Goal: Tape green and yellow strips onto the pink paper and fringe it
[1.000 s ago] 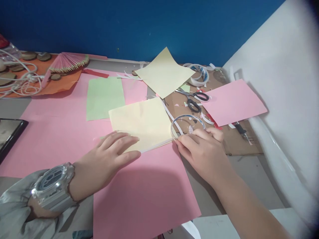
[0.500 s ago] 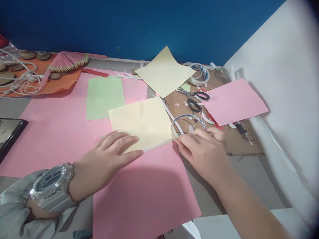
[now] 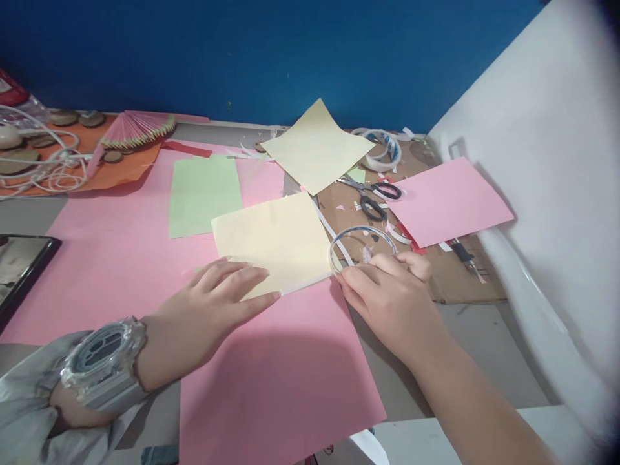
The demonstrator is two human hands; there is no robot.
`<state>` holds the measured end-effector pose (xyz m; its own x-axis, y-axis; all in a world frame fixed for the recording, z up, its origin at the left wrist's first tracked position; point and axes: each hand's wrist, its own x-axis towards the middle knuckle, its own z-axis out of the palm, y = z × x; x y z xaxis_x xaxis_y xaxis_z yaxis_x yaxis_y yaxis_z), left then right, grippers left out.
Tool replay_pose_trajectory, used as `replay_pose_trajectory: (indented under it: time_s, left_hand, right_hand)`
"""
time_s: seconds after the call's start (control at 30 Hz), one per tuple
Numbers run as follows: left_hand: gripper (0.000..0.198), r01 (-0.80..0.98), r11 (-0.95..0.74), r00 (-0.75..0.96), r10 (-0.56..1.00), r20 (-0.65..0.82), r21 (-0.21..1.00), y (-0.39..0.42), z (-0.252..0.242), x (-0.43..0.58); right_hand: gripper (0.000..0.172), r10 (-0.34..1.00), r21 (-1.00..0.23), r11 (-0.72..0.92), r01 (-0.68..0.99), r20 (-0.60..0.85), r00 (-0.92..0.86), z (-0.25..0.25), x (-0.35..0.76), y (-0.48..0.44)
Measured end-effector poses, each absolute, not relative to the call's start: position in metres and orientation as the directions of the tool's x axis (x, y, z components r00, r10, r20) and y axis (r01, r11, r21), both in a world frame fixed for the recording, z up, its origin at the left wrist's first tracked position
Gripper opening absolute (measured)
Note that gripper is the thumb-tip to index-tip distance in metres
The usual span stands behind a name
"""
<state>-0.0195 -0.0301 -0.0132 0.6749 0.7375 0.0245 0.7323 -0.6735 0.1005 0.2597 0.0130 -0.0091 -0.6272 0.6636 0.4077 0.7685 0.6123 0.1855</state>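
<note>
My left hand (image 3: 208,310) lies flat, fingers stretched out, pressing the near edge of a pale yellow sheet (image 3: 276,239) on a large pink sheet (image 3: 121,258). My right hand (image 3: 387,297) is closed in a pinch on a thin clear tape roll (image 3: 362,239) at the yellow sheet's right corner. A white strip of tape runs along the sheet's near edge between the two hands. A silver watch (image 3: 101,361) sits on my left wrist.
Black-handled scissors (image 3: 375,197) lie on brown cardboard (image 3: 460,278) behind the roll, beside a pink sheet (image 3: 448,200), another tape roll (image 3: 385,145) and a second yellow sheet (image 3: 317,145). A green sheet (image 3: 203,190), a folded fan (image 3: 135,126), white cables (image 3: 43,161) and a dark tablet (image 3: 19,265) lie left.
My left fingertips have slid slightly right along the sheet's near edge. My right hand and the tape roll have hardly moved; the camera shifted a little.
</note>
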Motion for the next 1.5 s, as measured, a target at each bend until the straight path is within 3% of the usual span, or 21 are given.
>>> replay_pose_trajectory:
  time_s: [0.23,0.6,0.9,1.5]
  left_hand:
    - [0.069,0.758,-0.641,0.647,0.763,-0.003,0.121,-0.031,-0.008,-0.015]
    - [0.069,0.714,-0.698,0.698,0.716,-0.034,-0.047,-0.024,0.001,-0.011]
    - [0.061,0.734,-0.674,0.677,0.735,0.02,-0.085,-0.024,-0.002,-0.003]
    - [0.064,0.675,-0.715,0.723,0.69,-0.028,-0.181,-0.016,0.002,0.004]
  right_hand:
    - [0.023,0.672,0.165,0.624,0.764,0.386,-0.632,-0.008,0.26,0.011]
    - [0.02,0.701,0.116,0.632,0.766,0.335,-0.63,-0.011,0.263,0.011]
    - [0.021,0.692,0.104,0.643,0.759,0.345,-0.634,-0.01,0.263,0.011]
    - [0.02,0.711,0.082,0.639,0.765,0.316,-0.628,-0.009,0.263,0.011]
